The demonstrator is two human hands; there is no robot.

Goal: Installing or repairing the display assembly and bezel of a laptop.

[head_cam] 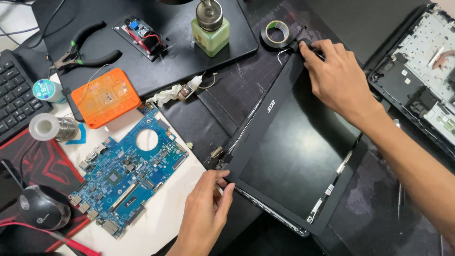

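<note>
A black laptop screen panel with its bezel (294, 147) lies tilted across the dark work mat. My left hand (206, 208) pinches the panel's near left corner, by a small metal hinge (217, 152). At the far corner, my right hand (336, 78) presses its fingertips onto the bezel edge, close to a roll of black tape (277, 33). A blue motherboard (128, 178) rests on a white sheet just left of my left hand.
An orange case (104, 97), pliers (78, 50), a small circuit module (142, 38), a green liquid bottle (211, 31), a small glue bottle (191, 88) and solder rolls (52, 128) lie at left. A keyboard (16, 95) and mouse (40, 208) sit far left. An opened laptop base (422, 71) lies at right.
</note>
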